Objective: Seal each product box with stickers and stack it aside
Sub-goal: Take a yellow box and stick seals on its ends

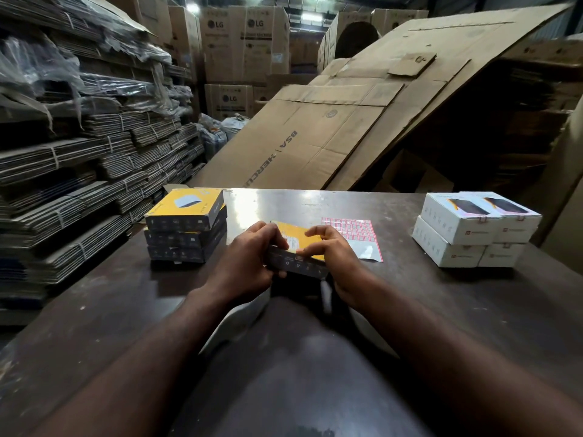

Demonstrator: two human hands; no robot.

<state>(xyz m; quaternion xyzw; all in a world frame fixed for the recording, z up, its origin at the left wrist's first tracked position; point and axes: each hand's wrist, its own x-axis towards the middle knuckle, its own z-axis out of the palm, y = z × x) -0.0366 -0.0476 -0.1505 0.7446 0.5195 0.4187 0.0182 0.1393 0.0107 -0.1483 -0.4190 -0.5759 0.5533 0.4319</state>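
Holding the box [291, 239] at the centre of the frame, over the near part of the worktop [410, 310], both hands were engaged. Whether the box rested on the worktop could not be told. The left hand [252, 260] gripped the left end, with its fingers curled round it. The right hand [331, 252] lay over the right end, with fingers bent across the yellow top and the thumb at the near edge. There a small reddish sticker [299, 257] sat on the seam between the top and the dark side wall. Whether the thumb touched the sticker could not be told.

The sticker sheet [359, 234] lay flat just right of centre, beside the right hand. A yellow stack [186, 228] of three like boxes stood at centre left. White boxes [473, 228] stood in two layers at centre right, well apart from the work.

Handling, as judged:
- The box appeared to be thin printed carton, light enough for one hand and stiff along its edges.
- The broad top was liable to dent if squeezed.
- The printed faces looked smooth and could slip.
- The best hold was across the short ends or side walls, leaving the seam clear for pressing.
- The sticker was small and thin, and needed firm pressure folded over the edge so that both halves bonded.
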